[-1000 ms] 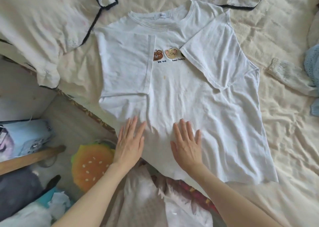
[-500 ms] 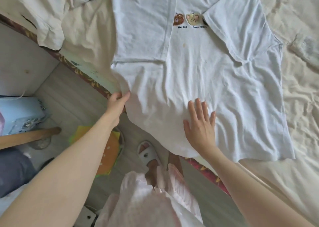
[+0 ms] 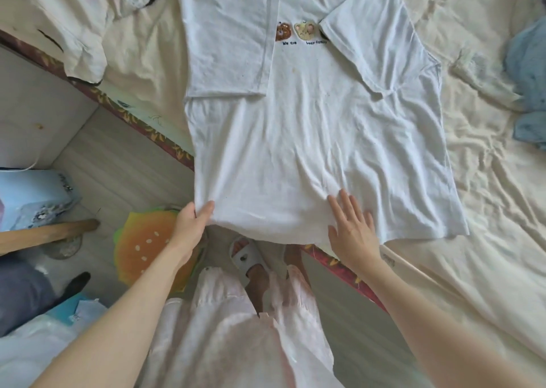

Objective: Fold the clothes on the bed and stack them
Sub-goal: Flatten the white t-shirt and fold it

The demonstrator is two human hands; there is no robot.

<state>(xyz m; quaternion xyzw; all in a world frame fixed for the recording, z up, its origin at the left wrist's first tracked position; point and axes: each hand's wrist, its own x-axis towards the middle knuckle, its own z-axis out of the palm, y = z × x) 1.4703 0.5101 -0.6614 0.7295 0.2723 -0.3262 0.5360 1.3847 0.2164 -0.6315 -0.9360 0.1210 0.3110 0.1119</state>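
- White T-shirt (image 3: 310, 139) lies flat on the bed (image 3: 487, 210), hem overhanging the near edge.
- Left hand (image 3: 189, 228) pinches the near-left hem corner; right hand (image 3: 353, 231) presses flat, fingers spread.
- Best lift that corner evenly, keeping the fold straight.

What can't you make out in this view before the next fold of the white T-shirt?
- White T-shirt collar: cut off by the head view's top edge.
- Left hand fingers: hidden under the hem corner it pinches.
- Blue garment: cut off by the right edge.
- Chest print lettering: too small to read surely.
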